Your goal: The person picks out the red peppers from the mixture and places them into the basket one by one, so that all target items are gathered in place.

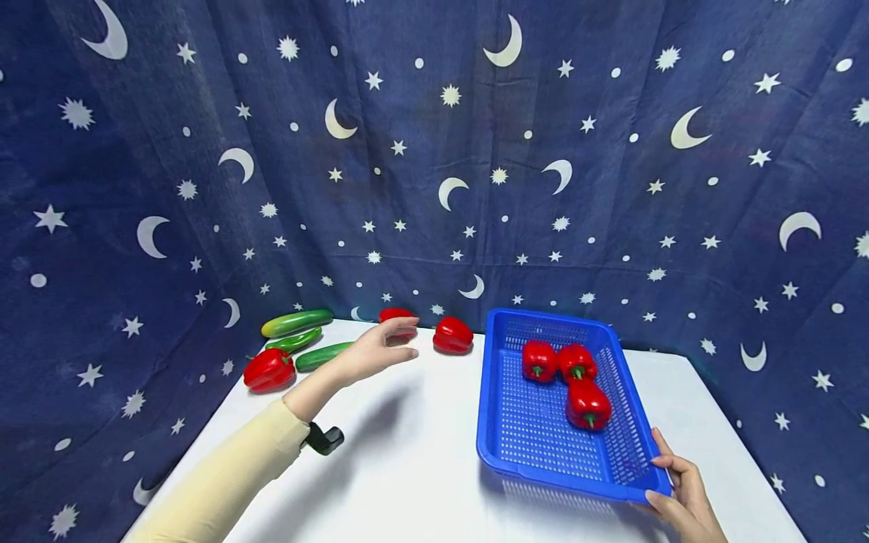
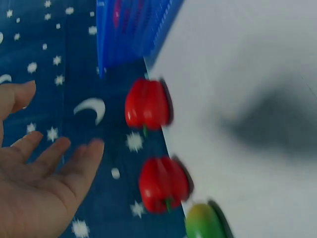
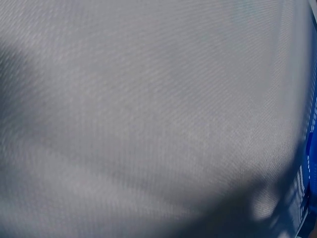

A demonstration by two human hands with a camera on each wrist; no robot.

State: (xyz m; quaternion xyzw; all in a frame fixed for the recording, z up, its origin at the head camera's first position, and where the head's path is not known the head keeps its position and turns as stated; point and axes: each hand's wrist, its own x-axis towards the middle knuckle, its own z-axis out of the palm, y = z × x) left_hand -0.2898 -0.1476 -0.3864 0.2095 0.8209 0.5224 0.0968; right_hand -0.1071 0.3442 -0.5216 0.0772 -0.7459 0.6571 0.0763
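My left hand [image 1: 376, 352] is in the air over the table, fingers and thumb spread apart with nothing between them. Just behind it in the head view sits a partly hidden red bell pepper [image 1: 395, 313]; another red bell pepper [image 1: 452, 335] lies to its right. Both peppers also appear in the left wrist view, beyond the fingertips [image 2: 95, 148]. At the near right corner of a blue plastic basket [image 1: 483, 407], my right hand [image 1: 686, 490] grips the rim. Inside the basket are three red bell peppers [image 1: 588, 404]. The right wrist view shows mostly blurred white cloth and the basket's edge.
On the table's left lie a red bell pepper [image 1: 268, 370], a yellow-green cucumber-shaped vegetable [image 1: 296, 323], a green chili pepper [image 1: 295, 341] and a green cucumber [image 1: 322, 356]. A dark blue curtain [image 1: 407, 181] with moons and stars hangs behind the white table [image 1: 421, 467].
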